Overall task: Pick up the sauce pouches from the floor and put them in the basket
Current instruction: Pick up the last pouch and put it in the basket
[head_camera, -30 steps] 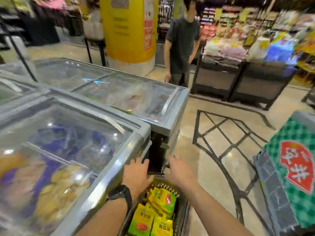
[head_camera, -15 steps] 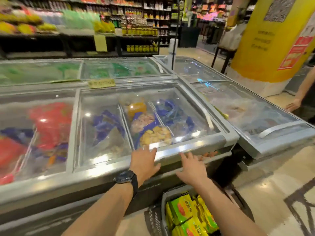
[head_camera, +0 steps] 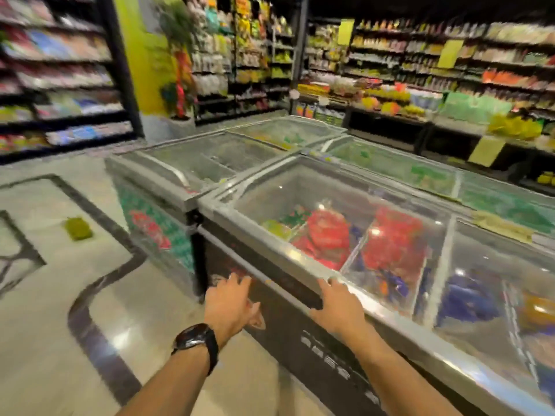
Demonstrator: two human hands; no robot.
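Glass-lidded chest freezer [head_camera: 279, 250], silver rim, dark front panel, directly ahead. Under its lid: red packs [head_camera: 393, 244] in two divided bays, one yellow-green pack [head_camera: 276, 229] at the left end, blue packs [head_camera: 471, 298] further right. A second freezer [head_camera: 156, 175] butts against its left end, with a green-check side panel and red label; contents too blurred to name. The rear freezers [head_camera: 420, 172] show green packs through the glass.

Floor [head_camera: 60, 295]: polished pale stone with dark inlaid bands. Stocked shop shelving [head_camera: 60, 70] lines the left and back, and a yellow pillar [head_camera: 144, 55] stands behind the freezers.

Sauce pouch [head_camera: 78, 229]: one, yellow-green, lying flat on the floor, well left of the freezers and well apart from both hands. Motion blur hides its print and edges (it looks roughly squarish), so I cannot tell its long axis or which way it points.

Left hand [head_camera: 231, 304], black watch [head_camera: 196, 340] on the wrist: fingers straight and slightly apart, holding nothing, in front of the dark panel; contact unclear. Right hand [head_camera: 338, 307]: fingers extended and close together, fingertips at the freezer's front rim, holding nothing.
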